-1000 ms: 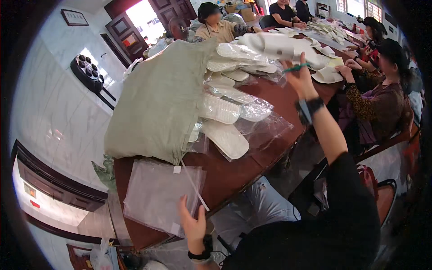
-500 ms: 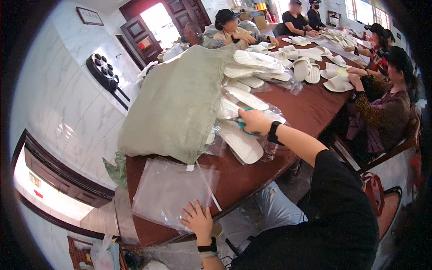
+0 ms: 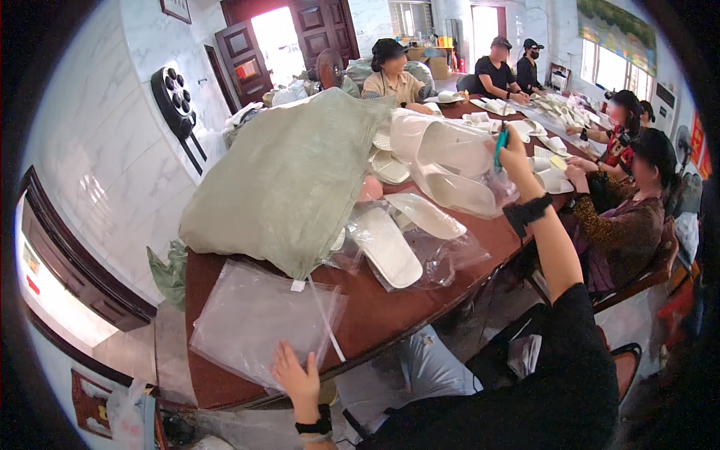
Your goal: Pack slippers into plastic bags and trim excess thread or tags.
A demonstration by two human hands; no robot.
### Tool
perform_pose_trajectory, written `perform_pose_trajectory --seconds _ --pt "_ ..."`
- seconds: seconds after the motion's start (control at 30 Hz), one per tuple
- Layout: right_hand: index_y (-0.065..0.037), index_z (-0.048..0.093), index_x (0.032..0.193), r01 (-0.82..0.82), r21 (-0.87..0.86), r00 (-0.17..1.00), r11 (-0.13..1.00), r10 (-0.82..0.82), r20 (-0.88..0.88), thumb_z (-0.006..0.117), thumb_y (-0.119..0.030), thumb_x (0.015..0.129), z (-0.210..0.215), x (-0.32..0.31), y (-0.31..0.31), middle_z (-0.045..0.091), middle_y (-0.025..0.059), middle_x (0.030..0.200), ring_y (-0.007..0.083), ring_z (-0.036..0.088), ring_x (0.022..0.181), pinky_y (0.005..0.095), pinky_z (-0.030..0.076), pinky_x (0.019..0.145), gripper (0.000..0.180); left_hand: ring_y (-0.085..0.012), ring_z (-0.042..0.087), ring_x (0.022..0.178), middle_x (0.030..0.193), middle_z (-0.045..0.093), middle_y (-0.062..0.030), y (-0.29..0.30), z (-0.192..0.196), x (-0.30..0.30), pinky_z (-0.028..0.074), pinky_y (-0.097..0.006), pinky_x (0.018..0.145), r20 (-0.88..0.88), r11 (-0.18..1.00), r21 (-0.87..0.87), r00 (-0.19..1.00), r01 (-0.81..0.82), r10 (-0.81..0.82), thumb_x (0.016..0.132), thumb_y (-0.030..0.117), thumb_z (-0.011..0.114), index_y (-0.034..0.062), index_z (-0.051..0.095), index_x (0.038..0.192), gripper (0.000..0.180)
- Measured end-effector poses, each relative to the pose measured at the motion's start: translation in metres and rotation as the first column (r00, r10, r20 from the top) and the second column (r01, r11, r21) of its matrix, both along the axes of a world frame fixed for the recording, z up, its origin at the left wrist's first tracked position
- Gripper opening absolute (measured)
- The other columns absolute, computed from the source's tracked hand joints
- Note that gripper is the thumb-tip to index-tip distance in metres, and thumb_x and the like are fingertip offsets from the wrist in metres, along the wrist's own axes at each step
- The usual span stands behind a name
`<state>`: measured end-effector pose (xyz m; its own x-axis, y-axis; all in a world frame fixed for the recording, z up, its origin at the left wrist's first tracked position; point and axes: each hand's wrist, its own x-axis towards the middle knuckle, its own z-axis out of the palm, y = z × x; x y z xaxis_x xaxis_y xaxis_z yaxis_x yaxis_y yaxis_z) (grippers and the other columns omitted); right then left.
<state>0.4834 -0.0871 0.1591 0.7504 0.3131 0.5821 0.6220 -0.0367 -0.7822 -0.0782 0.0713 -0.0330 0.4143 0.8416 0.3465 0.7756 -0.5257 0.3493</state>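
Holding: right hand [image 3: 514,154] raised over table, fingers closed on a teal tool [image 3: 500,148] and on a bundle of white slippers [image 3: 448,166] in a clear bag, lifted above the tabletop.
Left hand: left hand [image 3: 298,375] at near table edge, fingers spread flat, pressing the stack of clear plastic bags [image 3: 259,319].
Slippers on table: white slipper pair [image 3: 397,236] in loose plastic, between sack and bundle.
Sack: big grey-green woven sack [image 3: 289,176] lying on brown table [image 3: 375,315], corner overlapping the bag stack.
Others: seated people [image 3: 622,210] along far and right sides, more white slippers before them.
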Motion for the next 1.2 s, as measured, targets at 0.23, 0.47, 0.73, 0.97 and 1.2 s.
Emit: perform_pose_trajectory --seconds 0.23,0.47,0.73,0.97,1.2 --pt "-0.006 0.052 0.116 -0.330 0.211 0.800 0.920 0.391 -0.456 0.069 -0.024 0.077 0.033 -0.109 -0.017 0.055 0.0024 0.100 0.0122 0.054 0.094 0.0275 0.043 0.079 0.047 -0.0324 0.031 0.130 0.139 0.034 -0.0213 -0.008 0.048 0.007 0.025 -0.045 0.107 0.672 0.896 -0.177 0.715 0.408 -0.193 0.083 0.015 0.061 -0.0013 0.024 0.138 0.069" --pt "-0.003 0.052 0.114 -0.651 0.269 0.336 0.710 0.587 -0.737 0.064 -0.027 0.084 -0.046 -0.210 0.076 0.051 0.0090 0.126 0.0209 0.047 0.117 0.0337 0.039 0.094 0.040 -0.0287 0.036 0.127 0.139 0.034 -0.0157 0.016 0.089 -0.008 0.033 -0.042 0.104 0.973 0.630 -0.186 0.054 0.754 0.223 0.094 0.031 0.046 -0.0005 0.027 0.137 0.057" --pt "-0.004 0.043 0.104 -0.805 -0.050 0.521 0.591 0.663 -0.538 0.060 -0.024 0.089 -0.120 -0.224 0.056 0.063 0.0128 0.083 0.0105 0.059 0.066 0.0255 0.046 0.053 0.030 -0.0301 0.040 0.124 0.133 0.042 -0.0219 0.072 0.004 -0.079 0.031 -0.039 0.101 0.594 0.951 -0.309 0.780 -0.002 0.195 0.087 0.029 0.057 -0.0044 0.039 0.129 0.057" --pt "-0.001 0.043 0.116 -0.956 -0.180 0.293 0.231 0.764 -0.575 0.065 -0.022 0.086 -0.165 -0.291 0.028 0.059 0.0127 0.102 0.0168 0.059 0.099 0.0292 0.048 0.081 0.043 -0.0356 0.048 0.109 0.115 0.055 -0.0193 0.085 -0.013 -0.088 0.037 -0.043 0.093 0.058 0.986 -0.166 0.998 -0.017 0.027 0.082 0.025 0.060 0.0023 0.048 0.124 0.049" --pt "0.000 0.035 0.110 -0.845 0.026 0.399 0.533 0.663 -0.634 0.066 -0.017 0.084 -0.191 -0.306 0.085 0.057 0.0177 0.117 0.0137 0.055 0.096 0.0266 0.047 0.077 0.044 -0.0381 0.051 0.101 0.109 0.056 -0.0202 0.097 -0.019 -0.066 0.039 -0.045 0.090 0.109 0.991 -0.130 0.994 0.029 -0.015 0.073 0.019 0.062 0.0030 0.048 0.122 0.053"
